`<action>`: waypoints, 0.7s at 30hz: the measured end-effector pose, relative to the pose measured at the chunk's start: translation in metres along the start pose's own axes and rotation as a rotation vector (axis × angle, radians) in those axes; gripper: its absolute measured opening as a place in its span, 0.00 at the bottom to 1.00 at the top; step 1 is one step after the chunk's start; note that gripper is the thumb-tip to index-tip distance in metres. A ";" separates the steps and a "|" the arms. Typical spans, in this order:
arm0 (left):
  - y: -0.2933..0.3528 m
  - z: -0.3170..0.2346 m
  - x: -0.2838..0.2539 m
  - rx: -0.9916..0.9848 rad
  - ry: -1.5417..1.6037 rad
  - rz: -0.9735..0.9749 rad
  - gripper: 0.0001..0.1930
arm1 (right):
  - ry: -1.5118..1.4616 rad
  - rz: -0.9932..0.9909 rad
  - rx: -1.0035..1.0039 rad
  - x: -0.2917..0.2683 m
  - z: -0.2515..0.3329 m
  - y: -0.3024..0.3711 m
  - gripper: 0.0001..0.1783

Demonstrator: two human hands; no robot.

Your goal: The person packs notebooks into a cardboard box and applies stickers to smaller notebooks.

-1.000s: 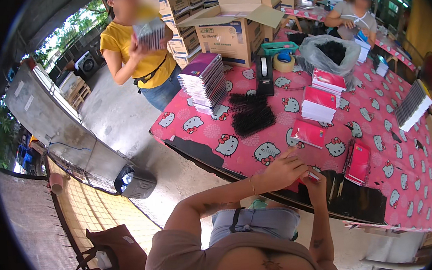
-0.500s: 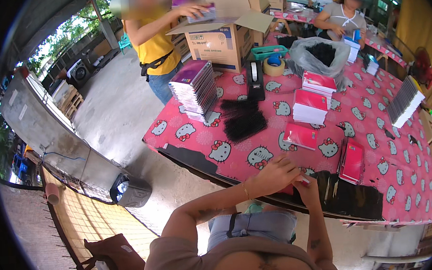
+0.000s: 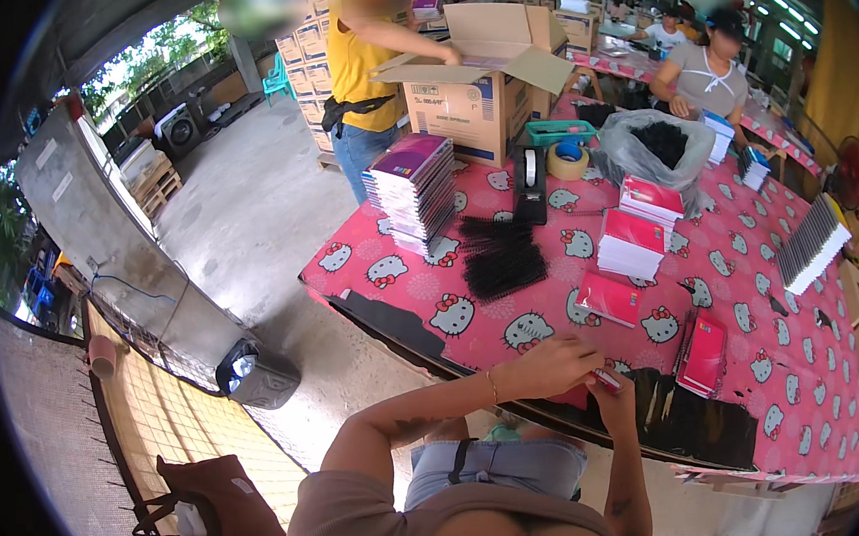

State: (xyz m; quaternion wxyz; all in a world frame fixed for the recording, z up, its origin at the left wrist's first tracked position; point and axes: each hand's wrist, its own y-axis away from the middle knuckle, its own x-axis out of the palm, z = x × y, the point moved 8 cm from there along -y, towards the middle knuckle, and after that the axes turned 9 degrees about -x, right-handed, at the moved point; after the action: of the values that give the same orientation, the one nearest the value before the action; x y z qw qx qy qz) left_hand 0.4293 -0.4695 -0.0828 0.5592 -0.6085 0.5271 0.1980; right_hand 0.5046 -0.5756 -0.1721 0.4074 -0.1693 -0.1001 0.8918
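At the table's near edge my right hand (image 3: 615,404) grips a small red notebook (image 3: 607,381), seen mostly edge-on. Bent over it, my left hand (image 3: 554,364) has its fingers pinched together at the notebook's edge; what they hold is too small to make out. Beyond my hands lies one red notebook (image 3: 608,299) flat on the table. A few bound red notebooks (image 3: 702,351) are piled to the right. Black spiral binding coils (image 3: 503,255) lie in a heap ahead of my left hand.
The pink patterned tablecloth (image 3: 495,348) carries a tall stack of purple notebooks (image 3: 412,194), red-covered stacks (image 3: 633,244), a tape dispenser (image 3: 530,186) and a plastic bag of coils (image 3: 653,153). A person in yellow (image 3: 361,74) reaches into an open carton (image 3: 459,117). Another person sits at the far right.
The view has shifted, so the table sits lower and further right. The person in yellow has lowered an arm into the carton. My hands stay together at the notebook.
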 end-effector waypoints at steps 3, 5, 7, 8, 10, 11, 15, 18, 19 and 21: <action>0.002 0.003 0.003 0.043 -0.048 -0.049 0.12 | -0.038 0.002 0.018 0.001 -0.001 0.000 0.10; 0.004 0.005 0.005 0.043 -0.073 -0.044 0.13 | -0.042 0.015 0.040 0.004 0.003 -0.001 0.10; 0.005 0.007 0.007 0.028 -0.099 -0.024 0.12 | -0.016 0.043 0.070 0.007 0.009 -0.001 0.09; 0.002 0.001 0.000 0.034 -0.073 -0.060 0.12 | -0.017 0.024 0.032 0.004 0.008 0.000 0.09; -0.008 -0.017 -0.018 0.049 -0.018 -0.126 0.11 | -0.019 -0.020 -0.041 -0.004 0.000 -0.002 0.09; -0.006 -0.013 -0.013 0.042 -0.053 -0.101 0.11 | -0.020 -0.007 -0.018 -0.003 -0.003 -0.001 0.09; -0.001 0.000 0.002 0.040 -0.123 -0.067 0.11 | -0.024 0.004 0.013 0.002 0.000 -0.002 0.10; -0.006 0.005 0.012 -0.037 -0.086 0.109 0.15 | -0.011 -0.002 -0.019 0.000 0.003 -0.004 0.11; -0.007 0.006 0.018 -0.078 -0.067 0.201 0.18 | -0.004 -0.001 -0.031 0.000 0.002 -0.004 0.11; -0.009 -0.008 0.003 -0.073 -0.213 0.007 0.26 | 0.032 0.001 -0.109 -0.002 0.004 -0.004 0.11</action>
State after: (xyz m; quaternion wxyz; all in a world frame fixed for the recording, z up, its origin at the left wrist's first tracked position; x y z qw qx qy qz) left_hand 0.4355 -0.4794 -0.0790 0.5888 -0.6022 0.4593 0.2824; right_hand 0.5071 -0.5742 -0.1671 0.3987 -0.2055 -0.1418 0.8825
